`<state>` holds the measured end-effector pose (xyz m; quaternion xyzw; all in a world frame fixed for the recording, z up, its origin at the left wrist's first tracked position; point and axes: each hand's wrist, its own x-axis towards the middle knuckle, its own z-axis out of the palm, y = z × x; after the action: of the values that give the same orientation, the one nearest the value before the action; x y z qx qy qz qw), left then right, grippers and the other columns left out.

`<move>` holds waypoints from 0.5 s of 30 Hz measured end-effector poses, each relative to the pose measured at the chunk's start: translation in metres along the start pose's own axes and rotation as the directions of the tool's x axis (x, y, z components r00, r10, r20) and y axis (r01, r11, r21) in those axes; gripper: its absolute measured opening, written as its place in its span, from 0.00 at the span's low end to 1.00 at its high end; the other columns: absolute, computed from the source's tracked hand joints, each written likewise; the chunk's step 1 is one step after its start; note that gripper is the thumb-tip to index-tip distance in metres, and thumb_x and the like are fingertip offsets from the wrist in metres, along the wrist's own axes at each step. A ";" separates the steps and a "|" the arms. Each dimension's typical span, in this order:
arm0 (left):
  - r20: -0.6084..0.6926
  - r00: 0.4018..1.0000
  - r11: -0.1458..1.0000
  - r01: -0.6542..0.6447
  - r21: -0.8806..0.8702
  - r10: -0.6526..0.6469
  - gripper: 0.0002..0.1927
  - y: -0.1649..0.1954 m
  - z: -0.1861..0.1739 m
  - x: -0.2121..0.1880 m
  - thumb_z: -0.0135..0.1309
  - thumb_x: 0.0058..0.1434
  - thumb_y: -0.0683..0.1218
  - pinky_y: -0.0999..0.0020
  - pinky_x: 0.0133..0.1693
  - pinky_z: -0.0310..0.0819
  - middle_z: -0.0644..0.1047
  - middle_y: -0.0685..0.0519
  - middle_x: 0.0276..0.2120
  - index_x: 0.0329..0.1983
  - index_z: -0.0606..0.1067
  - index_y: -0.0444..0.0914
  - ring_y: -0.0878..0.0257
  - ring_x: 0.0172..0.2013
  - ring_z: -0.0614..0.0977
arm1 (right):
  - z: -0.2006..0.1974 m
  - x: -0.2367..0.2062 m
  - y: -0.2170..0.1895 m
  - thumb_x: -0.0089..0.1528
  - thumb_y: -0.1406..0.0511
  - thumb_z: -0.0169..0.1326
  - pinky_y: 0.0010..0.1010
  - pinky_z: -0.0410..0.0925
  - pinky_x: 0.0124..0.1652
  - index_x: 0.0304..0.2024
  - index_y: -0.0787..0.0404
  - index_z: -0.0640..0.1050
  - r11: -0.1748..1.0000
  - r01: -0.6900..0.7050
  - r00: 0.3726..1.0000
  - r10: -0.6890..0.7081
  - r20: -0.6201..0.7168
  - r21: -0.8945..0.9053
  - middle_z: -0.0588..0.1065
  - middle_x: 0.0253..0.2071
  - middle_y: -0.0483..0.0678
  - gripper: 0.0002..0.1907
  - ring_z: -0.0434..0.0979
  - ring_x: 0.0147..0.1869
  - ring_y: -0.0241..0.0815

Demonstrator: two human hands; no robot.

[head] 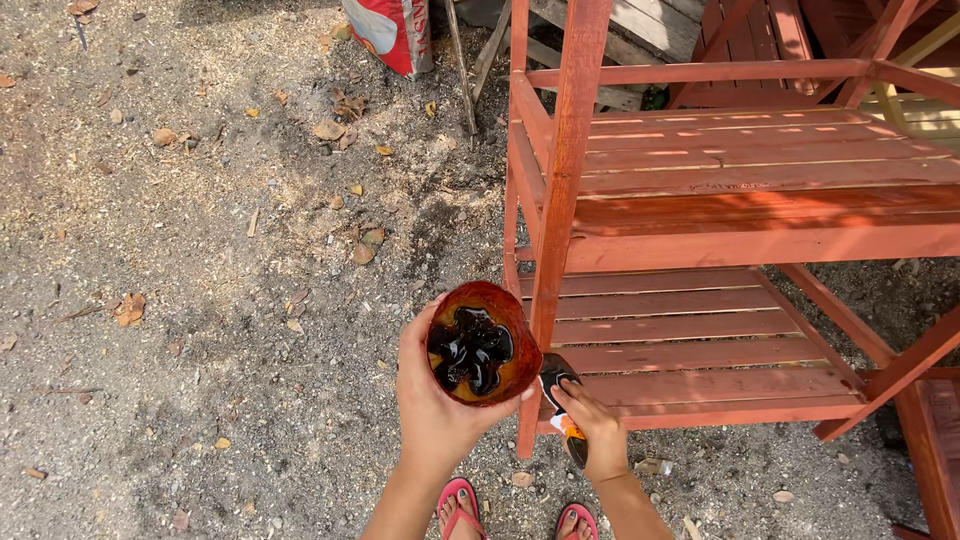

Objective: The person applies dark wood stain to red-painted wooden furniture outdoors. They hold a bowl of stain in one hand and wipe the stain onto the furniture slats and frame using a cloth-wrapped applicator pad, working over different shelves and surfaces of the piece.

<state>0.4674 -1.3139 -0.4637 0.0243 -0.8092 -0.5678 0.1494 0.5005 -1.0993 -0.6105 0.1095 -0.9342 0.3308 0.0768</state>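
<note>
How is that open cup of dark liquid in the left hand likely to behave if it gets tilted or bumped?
The cup is open-topped and holds glossy dark liquid, so it would probably slosh or spill if tilted. The left hand grips it from one side only, so a knock from the red wooden shelf post close beside it might tip it. Its stained wall may be slippery.

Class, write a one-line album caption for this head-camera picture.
Left hand holds a cup of dark stain; right hand brushes the red wooden rack.

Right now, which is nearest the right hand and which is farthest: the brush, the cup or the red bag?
1. Brush: held in the right hand, at the shelf leg.
2. Cup: just left, held by the left hand.
3. Red bag: far off at the top, on the ground.
</note>
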 end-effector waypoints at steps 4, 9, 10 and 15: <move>0.004 0.996 0.995 -0.095 0.011 0.095 0.60 -0.013 0.005 -0.008 0.81 0.33 0.52 0.59 0.62 0.73 0.71 0.43 0.61 0.67 0.61 0.35 0.51 0.61 0.77 | 0.001 -0.024 0.008 0.45 0.73 0.64 0.34 0.75 0.49 0.51 0.53 0.83 0.973 -0.196 0.980 0.189 0.068 0.120 0.81 0.52 0.51 0.30 0.83 0.53 0.47; -0.002 0.963 0.952 -0.265 0.154 0.268 0.58 -0.012 0.010 -0.011 0.82 0.32 0.53 0.48 0.69 0.57 0.72 0.44 0.63 0.65 0.63 0.38 0.44 0.65 0.72 | -0.095 -0.001 -0.013 0.57 0.70 0.65 0.25 0.73 0.46 0.52 0.67 0.81 0.742 -0.383 0.869 0.492 -0.058 0.550 0.81 0.45 0.50 0.19 0.80 0.48 0.35; 0.002 0.963 0.951 -0.265 0.160 0.268 0.57 -0.010 0.010 -0.012 0.82 0.32 0.53 0.46 0.69 0.56 0.72 0.45 0.64 0.64 0.64 0.39 0.44 0.66 0.72 | -0.126 0.005 -0.024 0.57 0.71 0.64 0.25 0.73 0.47 0.52 0.68 0.81 0.737 -0.359 0.875 0.479 -0.068 0.573 0.81 0.46 0.50 0.20 0.80 0.48 0.35; 0.028 0.972 0.944 -0.234 0.233 0.234 0.56 0.010 0.016 -0.016 0.80 0.27 0.53 0.33 0.68 0.45 0.72 0.50 0.64 0.62 0.66 0.41 0.42 0.68 0.67 | -0.218 0.035 -0.092 0.54 0.71 0.66 0.27 0.76 0.45 0.50 0.69 0.82 0.758 -0.327 0.914 0.406 -0.016 0.564 0.84 0.43 0.52 0.21 0.83 0.45 0.36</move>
<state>0.4792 -1.2922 -0.4629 -0.0542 -0.8676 -0.4466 0.2117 0.5055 -1.0356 -0.3797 -0.0814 -0.7946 0.6004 0.0397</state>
